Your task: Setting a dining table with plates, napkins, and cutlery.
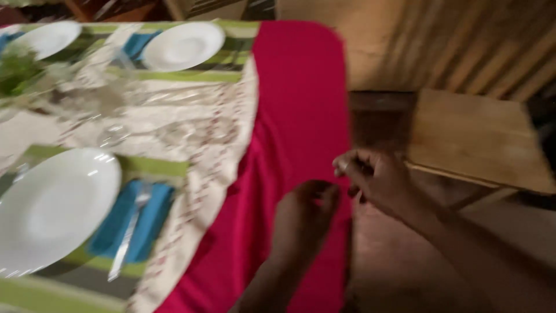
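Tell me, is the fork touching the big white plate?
Apart. The head view shows the fork lying on the blue napkin, with a strip of napkin and green placemat visible between it and the big white plate.

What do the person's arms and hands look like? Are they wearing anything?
Both forearms are bare, with no sleeves in view. The left hand shows no glove or watch. The right hand has something pale on one finger, maybe a ring; the picture is too blurry to tell.
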